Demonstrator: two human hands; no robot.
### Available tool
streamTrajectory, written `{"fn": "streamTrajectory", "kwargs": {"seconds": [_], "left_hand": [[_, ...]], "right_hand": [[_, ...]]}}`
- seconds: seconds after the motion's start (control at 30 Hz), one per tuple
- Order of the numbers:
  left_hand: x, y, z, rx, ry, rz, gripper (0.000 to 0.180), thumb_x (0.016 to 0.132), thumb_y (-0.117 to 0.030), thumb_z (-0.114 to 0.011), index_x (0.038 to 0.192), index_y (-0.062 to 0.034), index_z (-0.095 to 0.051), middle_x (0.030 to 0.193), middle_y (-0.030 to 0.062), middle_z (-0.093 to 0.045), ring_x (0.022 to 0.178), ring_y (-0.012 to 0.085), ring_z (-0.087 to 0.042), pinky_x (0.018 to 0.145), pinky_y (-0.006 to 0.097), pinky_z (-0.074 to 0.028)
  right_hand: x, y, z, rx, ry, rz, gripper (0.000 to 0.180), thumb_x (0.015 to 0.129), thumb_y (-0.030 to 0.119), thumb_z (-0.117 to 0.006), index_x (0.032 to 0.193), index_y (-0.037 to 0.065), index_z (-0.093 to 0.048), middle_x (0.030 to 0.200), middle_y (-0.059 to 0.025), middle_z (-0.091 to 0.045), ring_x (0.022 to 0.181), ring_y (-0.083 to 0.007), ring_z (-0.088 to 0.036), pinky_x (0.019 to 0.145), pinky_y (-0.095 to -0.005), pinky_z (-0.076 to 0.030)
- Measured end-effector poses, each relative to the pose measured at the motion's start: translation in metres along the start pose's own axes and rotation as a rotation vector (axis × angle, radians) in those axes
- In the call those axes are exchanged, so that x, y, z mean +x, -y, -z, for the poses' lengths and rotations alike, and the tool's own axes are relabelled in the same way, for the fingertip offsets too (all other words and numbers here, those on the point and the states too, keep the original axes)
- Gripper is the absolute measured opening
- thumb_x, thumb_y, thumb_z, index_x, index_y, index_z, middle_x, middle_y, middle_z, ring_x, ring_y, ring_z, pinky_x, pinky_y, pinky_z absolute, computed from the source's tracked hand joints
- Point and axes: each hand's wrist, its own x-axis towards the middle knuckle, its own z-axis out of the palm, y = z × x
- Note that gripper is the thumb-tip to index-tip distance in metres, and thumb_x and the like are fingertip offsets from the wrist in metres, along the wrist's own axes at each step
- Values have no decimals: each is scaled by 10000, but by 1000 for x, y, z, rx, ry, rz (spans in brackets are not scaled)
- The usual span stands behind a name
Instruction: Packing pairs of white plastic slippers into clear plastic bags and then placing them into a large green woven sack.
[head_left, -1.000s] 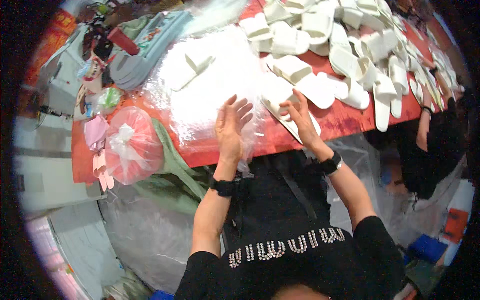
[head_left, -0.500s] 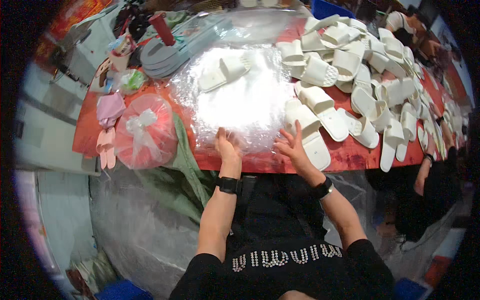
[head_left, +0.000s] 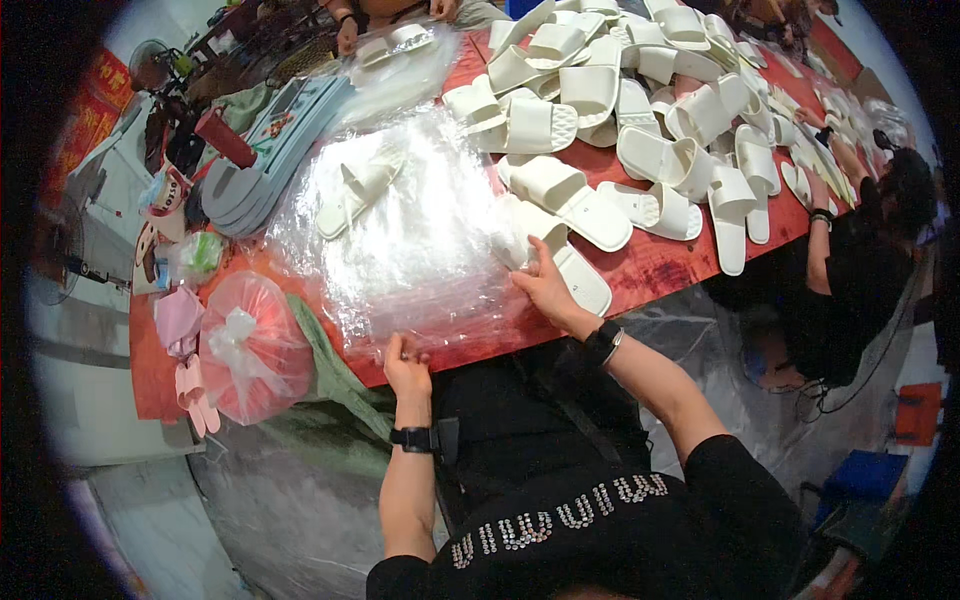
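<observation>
A stack of clear plastic bags [head_left: 440, 230] lies on the red-covered table, shining under the light. My left hand [head_left: 408, 372] is at the near edge of the stack, its fingers loosely bent and apart. At the stack's right edge is my right hand [head_left: 552, 290], index finger raised and thumb apart from it; whether it touches the plastic is unclear. Just beyond that hand rests a white slipper [head_left: 580, 280], partly behind the fingers. Another white slipper [head_left: 365, 190] lies on top of the bags.
White slippers [head_left: 590, 90] are heaped at the far right. On the left are a knotted clear bag of pinkish-red contents [head_left: 255, 350], pink slippers [head_left: 195, 395], grey slipper soles [head_left: 235, 195] and a dark red cylinder [head_left: 225, 137]. A co-worker's arm [head_left: 820, 230] is at right; other hands show across the table.
The view has turned, so the table sits tilted and more of its far side shows. My right hand has come in against the stack's right edge; my left stays by the near edge.
</observation>
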Motion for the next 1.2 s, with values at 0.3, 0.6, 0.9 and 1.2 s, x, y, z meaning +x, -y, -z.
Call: {"fn": "streamTrajectory", "kwargs": {"seconds": [0.3,0.6,0.9,1.2], "left_hand": [[-29,-16,-4,1031,-184,-1205,571,671,-166,-689,1169,-45,-436,1100,123,-487,1005,281,-467,834,378,-380],[-28,4,-48,1770,478,-999,705,694,-332,-669,1300,-165,-350,1334,190,-302,1247,386,-220,968,572,-165],[13,7,-34,1707,355,-892,305,886,-286,-433,1161,-195,-527,1298,176,-374,1216,358,-306,958,549,-212],[26,-6,-26,1609,363,-889,295,893,-303,-418,1103,-178,-583,1295,178,-383,1210,341,-327,967,468,-247]], "right_hand": [[9,-4,15,-375,35,201,385,763,190,-596,1119,61,-528,671,-113,-558,616,-191,-543,585,-305,-439],[16,-4,21,-342,12,218,346,787,199,-578,1091,41,-535,602,-91,-545,546,-165,-528,518,-297,-420],[12,11,37,-466,11,219,375,808,252,-576,1100,22,-530,842,-78,-569,715,-132,-534,648,-263,-441],[68,4,75,-1177,-230,396,493,641,113,-541,1132,107,-502,1173,-133,-468,1131,-313,-371,909,-447,-295]]}}
